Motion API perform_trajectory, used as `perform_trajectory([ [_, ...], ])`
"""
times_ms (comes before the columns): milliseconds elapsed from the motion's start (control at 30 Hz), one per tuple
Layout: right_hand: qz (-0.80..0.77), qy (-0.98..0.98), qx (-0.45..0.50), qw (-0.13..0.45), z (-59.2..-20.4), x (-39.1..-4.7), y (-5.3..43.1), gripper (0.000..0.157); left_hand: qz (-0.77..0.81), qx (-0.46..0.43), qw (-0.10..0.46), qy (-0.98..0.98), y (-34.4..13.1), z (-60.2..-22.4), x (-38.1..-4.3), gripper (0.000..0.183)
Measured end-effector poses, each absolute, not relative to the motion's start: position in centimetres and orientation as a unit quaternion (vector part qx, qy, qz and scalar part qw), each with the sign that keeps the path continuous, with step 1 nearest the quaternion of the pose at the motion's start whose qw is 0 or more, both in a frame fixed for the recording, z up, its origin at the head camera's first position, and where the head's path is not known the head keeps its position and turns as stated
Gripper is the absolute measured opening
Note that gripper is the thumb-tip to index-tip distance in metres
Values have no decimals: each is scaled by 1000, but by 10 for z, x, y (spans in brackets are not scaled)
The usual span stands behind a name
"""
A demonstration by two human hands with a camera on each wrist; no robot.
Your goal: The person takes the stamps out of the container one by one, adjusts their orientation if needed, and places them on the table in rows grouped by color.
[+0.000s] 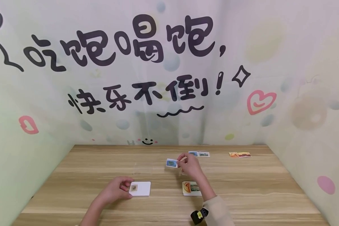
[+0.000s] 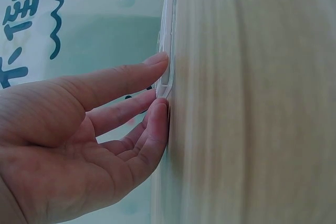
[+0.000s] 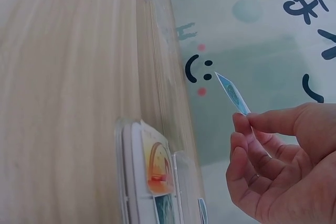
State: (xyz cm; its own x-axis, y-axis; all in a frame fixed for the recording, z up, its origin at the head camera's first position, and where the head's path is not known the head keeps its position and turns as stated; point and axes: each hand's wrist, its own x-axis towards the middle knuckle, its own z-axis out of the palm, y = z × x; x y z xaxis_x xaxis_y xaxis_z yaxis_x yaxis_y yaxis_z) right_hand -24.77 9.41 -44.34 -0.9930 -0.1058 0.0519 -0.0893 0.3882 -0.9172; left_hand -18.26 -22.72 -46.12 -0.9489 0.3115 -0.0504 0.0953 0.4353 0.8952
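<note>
- The left hand [image 1: 118,189] has its fingers curled and its thumb bent, pinching the left end of the white card stack [image 1: 143,188], which lies on the table [image 1: 101,163].
- The right hand [image 1: 190,165] pinches a small blue picture card [image 1: 171,163] between thumb and fingertip, raised clear of the table; the other fingers are loosely bent.
- A little brown picture [image 1: 134,188] lies on the white stack's left part, just beside the left fingertips.
- A second stack [image 1: 190,194], topped with an orange picture and a green one, sits right of the white one; the right forearm hides its right end.
- Under the right hand, another small piece [image 1: 183,171] is mostly covered; I cannot tell what it is.
- A clear sheet [image 1: 142,169] lies behind the white stack.
- Farther back are a blue-and-grey picture pair [image 1: 204,154], partly blocked by the right hand, and an orange-and-red pair [image 1: 244,154] well to the right.
- Behind the table rises a lettered wall [image 1: 288,75].
</note>
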Motion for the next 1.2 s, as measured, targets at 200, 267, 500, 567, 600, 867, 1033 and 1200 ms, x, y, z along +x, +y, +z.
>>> perform_trajectory([
  [200, -541, 839, -53, 12, -441, -251, 96, 4, 513, 128, 101, 843, -227, -462, -184, 58],
  [267, -538, 841, -53, 13, -440, -252, 96, 4, 514, 127, 101, 842, -228, -462, -184, 58],
  [500, -524, 850, -54, 12, -439, -258, 96, 5, 514, 121, 104, 843, -228, -462, -183, 59],
  [567, -520, 852, -57, 9, -439, -260, 96, 4, 513, 120, 103, 844, -228, -462, -183, 59],
  [600, -517, 854, -59, 5, -438, -261, 96, 4, 512, 120, 102, 844, -227, -462, -183, 59],
  [867, -501, 864, -61, -9, -435, -266, 98, 4, 510, 116, 99, 846, -226, -463, -184, 58],
  [1033, -491, 869, -63, -16, -435, -269, 99, 4, 511, 116, 100, 846, -227, -463, -184, 58],
  [1200, -488, 870, -65, -23, -435, -272, 100, 4, 509, 114, 102, 847, -227, -464, -185, 58],
])
